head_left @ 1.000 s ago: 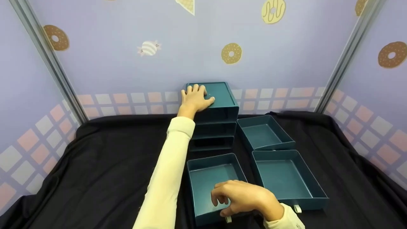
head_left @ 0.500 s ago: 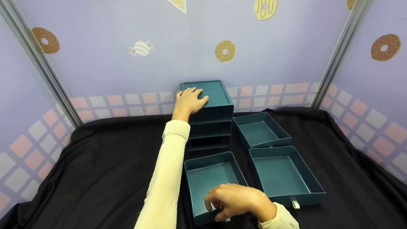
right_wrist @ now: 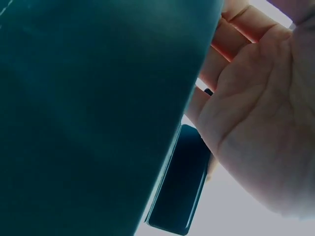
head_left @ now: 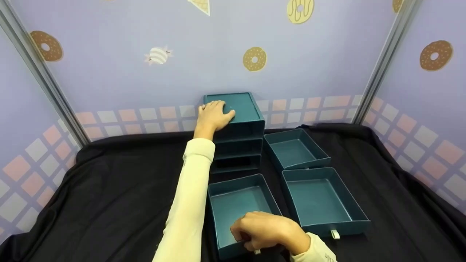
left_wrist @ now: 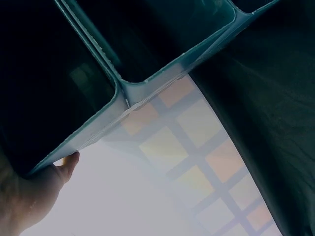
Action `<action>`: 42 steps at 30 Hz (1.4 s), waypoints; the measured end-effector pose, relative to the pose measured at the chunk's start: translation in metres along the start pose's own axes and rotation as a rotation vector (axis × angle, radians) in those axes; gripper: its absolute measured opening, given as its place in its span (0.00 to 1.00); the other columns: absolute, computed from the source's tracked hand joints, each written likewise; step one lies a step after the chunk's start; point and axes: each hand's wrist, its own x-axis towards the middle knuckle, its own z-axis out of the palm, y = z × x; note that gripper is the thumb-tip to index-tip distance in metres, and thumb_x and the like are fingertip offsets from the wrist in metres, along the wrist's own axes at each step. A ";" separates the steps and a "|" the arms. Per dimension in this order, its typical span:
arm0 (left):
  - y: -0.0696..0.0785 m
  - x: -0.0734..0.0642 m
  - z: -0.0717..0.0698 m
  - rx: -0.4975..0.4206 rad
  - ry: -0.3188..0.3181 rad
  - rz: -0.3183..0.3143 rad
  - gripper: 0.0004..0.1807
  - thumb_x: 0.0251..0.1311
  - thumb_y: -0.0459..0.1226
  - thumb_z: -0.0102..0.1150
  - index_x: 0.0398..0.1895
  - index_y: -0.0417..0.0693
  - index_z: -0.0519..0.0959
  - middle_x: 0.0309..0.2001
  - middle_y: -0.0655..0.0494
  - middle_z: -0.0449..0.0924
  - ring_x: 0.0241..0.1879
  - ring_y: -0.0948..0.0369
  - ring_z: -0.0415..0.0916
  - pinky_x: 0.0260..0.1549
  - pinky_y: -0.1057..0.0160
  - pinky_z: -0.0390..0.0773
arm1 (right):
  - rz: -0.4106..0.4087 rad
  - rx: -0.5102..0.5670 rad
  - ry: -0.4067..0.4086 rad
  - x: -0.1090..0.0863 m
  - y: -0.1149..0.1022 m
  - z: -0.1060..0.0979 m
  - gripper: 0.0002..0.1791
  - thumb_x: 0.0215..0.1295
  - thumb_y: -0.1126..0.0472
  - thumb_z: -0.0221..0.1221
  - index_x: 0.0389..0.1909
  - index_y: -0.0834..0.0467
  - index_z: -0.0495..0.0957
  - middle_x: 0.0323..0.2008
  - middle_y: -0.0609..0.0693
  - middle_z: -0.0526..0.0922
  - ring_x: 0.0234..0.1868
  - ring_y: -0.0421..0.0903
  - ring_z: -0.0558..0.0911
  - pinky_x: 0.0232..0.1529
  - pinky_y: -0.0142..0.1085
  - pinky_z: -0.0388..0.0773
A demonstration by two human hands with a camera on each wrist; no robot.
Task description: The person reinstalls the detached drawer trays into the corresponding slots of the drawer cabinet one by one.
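Note:
My left hand (head_left: 213,117) rests on the top of a teal drawer cabinet (head_left: 242,103) at its left edge, fingers spread and thumb pointing right. The cabinet's front is a column of open slots, dark inside. In the left wrist view the left hand (left_wrist: 34,196) lies at the cabinet's edge. Nearer to me is a teal drawer (head_left: 240,200) lying open side up, a small pale pull tab (head_left: 257,251) on its front. My right hand (head_left: 264,231) grips the front wall of this drawer, fingers curled over the rim; in the right wrist view the wall hides some of them.
Two more teal drawers lie to the right, one farther back (head_left: 295,149) and one nearer (head_left: 320,200), the nearer with a pale tab (head_left: 335,234). Black cloth (head_left: 120,203) covers the table. A patterned wall (head_left: 204,72) stands close behind the cabinet.
The right hand's fingers have closed in on the drawer's front wall. The left hand has slid slightly back toward me on the cabinet top. The head view has shifted a little; the drawers stay put.

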 end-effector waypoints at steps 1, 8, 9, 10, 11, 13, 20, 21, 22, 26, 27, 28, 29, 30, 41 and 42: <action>0.000 0.000 0.000 -0.004 0.002 0.001 0.39 0.77 0.61 0.43 0.81 0.50 0.65 0.82 0.51 0.61 0.82 0.48 0.55 0.78 0.40 0.47 | -0.007 0.002 0.007 0.000 0.000 0.000 0.15 0.52 0.75 0.69 0.26 0.51 0.79 0.23 0.39 0.75 0.23 0.29 0.66 0.25 0.20 0.61; 0.003 0.000 0.001 -0.001 0.023 0.007 0.37 0.77 0.60 0.45 0.79 0.50 0.68 0.80 0.51 0.65 0.80 0.47 0.58 0.77 0.40 0.50 | -0.075 -0.042 0.065 0.000 0.004 0.001 0.18 0.51 0.77 0.66 0.23 0.53 0.71 0.23 0.40 0.67 0.25 0.32 0.62 0.25 0.23 0.55; 0.003 0.001 0.001 0.000 0.024 0.007 0.37 0.77 0.60 0.45 0.79 0.50 0.68 0.80 0.50 0.65 0.79 0.47 0.58 0.77 0.40 0.50 | -0.079 -0.045 0.073 0.000 0.004 0.000 0.18 0.51 0.77 0.66 0.23 0.53 0.70 0.23 0.40 0.65 0.25 0.33 0.61 0.26 0.23 0.54; 0.003 0.001 0.001 0.001 0.024 0.007 0.37 0.77 0.59 0.45 0.79 0.50 0.68 0.80 0.50 0.65 0.80 0.47 0.58 0.77 0.40 0.50 | -0.087 -0.049 0.084 0.000 0.005 0.000 0.19 0.51 0.78 0.65 0.22 0.53 0.69 0.24 0.40 0.64 0.26 0.34 0.60 0.26 0.23 0.53; 0.003 0.001 0.001 0.002 0.024 0.008 0.37 0.76 0.59 0.45 0.79 0.50 0.68 0.80 0.50 0.65 0.80 0.47 0.58 0.77 0.40 0.50 | -0.093 -0.055 0.095 0.000 0.005 0.000 0.19 0.50 0.79 0.64 0.22 0.53 0.68 0.24 0.40 0.63 0.26 0.34 0.59 0.26 0.24 0.52; 0.004 0.002 0.001 0.002 0.024 0.009 0.37 0.76 0.59 0.45 0.80 0.50 0.68 0.80 0.50 0.65 0.79 0.47 0.58 0.77 0.40 0.50 | -0.104 -0.073 0.119 0.000 0.005 0.001 0.20 0.49 0.79 0.63 0.22 0.53 0.66 0.25 0.40 0.62 0.27 0.35 0.59 0.27 0.24 0.51; 0.004 0.004 0.000 0.017 0.042 0.015 0.36 0.75 0.58 0.44 0.78 0.49 0.69 0.79 0.50 0.66 0.79 0.47 0.59 0.77 0.40 0.50 | -0.149 -0.110 0.207 0.004 0.010 0.003 0.21 0.48 0.80 0.60 0.22 0.54 0.63 0.26 0.41 0.60 0.27 0.36 0.56 0.26 0.24 0.48; 0.004 0.004 0.000 0.019 0.044 0.016 0.36 0.75 0.58 0.44 0.78 0.49 0.70 0.79 0.50 0.66 0.79 0.46 0.59 0.77 0.40 0.50 | -0.154 -0.108 0.217 0.004 0.011 0.003 0.21 0.47 0.81 0.60 0.22 0.54 0.62 0.26 0.42 0.59 0.27 0.36 0.55 0.26 0.24 0.48; 0.004 0.004 0.000 0.020 0.044 0.018 0.36 0.75 0.58 0.44 0.78 0.49 0.70 0.79 0.49 0.66 0.79 0.46 0.59 0.77 0.39 0.50 | -0.158 -0.108 0.226 0.005 0.013 0.003 0.21 0.47 0.81 0.59 0.22 0.54 0.62 0.26 0.42 0.59 0.27 0.36 0.54 0.26 0.24 0.47; 0.004 0.004 0.001 0.013 0.043 0.025 0.36 0.75 0.57 0.44 0.78 0.49 0.70 0.79 0.50 0.66 0.79 0.47 0.60 0.76 0.40 0.52 | -0.158 -0.153 0.267 0.004 0.018 0.003 0.22 0.45 0.81 0.60 0.21 0.53 0.62 0.25 0.41 0.60 0.27 0.35 0.56 0.27 0.24 0.49; 0.004 0.004 0.001 0.012 0.042 0.025 0.36 0.76 0.57 0.44 0.78 0.49 0.70 0.79 0.50 0.66 0.79 0.47 0.60 0.76 0.40 0.52 | -0.156 -0.170 0.275 0.004 0.019 0.003 0.22 0.45 0.81 0.60 0.21 0.53 0.63 0.25 0.41 0.61 0.27 0.35 0.57 0.27 0.24 0.50; 0.004 0.003 0.001 0.012 0.043 0.024 0.35 0.76 0.57 0.44 0.78 0.49 0.70 0.79 0.50 0.66 0.79 0.47 0.59 0.76 0.40 0.52 | -0.153 -0.185 0.283 0.004 0.020 0.002 0.22 0.45 0.81 0.61 0.21 0.53 0.63 0.25 0.40 0.61 0.28 0.35 0.58 0.28 0.24 0.51; 0.003 0.003 0.001 0.013 0.044 0.023 0.35 0.76 0.57 0.44 0.78 0.50 0.70 0.79 0.50 0.66 0.79 0.48 0.59 0.76 0.40 0.53 | -0.152 -0.199 0.289 0.003 0.021 0.002 0.22 0.45 0.81 0.61 0.21 0.52 0.64 0.26 0.40 0.61 0.28 0.35 0.58 0.29 0.25 0.52; 0.003 0.003 0.001 0.013 0.044 0.021 0.35 0.76 0.57 0.44 0.78 0.50 0.70 0.79 0.50 0.66 0.79 0.48 0.59 0.76 0.40 0.53 | -0.151 -0.208 0.294 0.003 0.022 0.001 0.22 0.45 0.81 0.61 0.21 0.52 0.64 0.26 0.40 0.61 0.28 0.35 0.59 0.29 0.25 0.53; 0.000 0.001 0.003 0.010 0.044 0.015 0.35 0.76 0.58 0.44 0.78 0.50 0.70 0.79 0.49 0.66 0.79 0.46 0.60 0.75 0.40 0.54 | -0.164 -0.242 0.321 0.006 0.029 0.003 0.21 0.44 0.80 0.61 0.20 0.52 0.65 0.26 0.40 0.61 0.28 0.37 0.59 0.30 0.26 0.54; 0.000 0.001 0.003 0.009 0.043 0.017 0.35 0.76 0.58 0.44 0.78 0.49 0.70 0.79 0.49 0.66 0.79 0.46 0.60 0.74 0.40 0.54 | -0.166 -0.259 0.333 0.006 0.030 0.004 0.20 0.44 0.79 0.61 0.21 0.52 0.66 0.26 0.40 0.61 0.27 0.37 0.60 0.30 0.26 0.55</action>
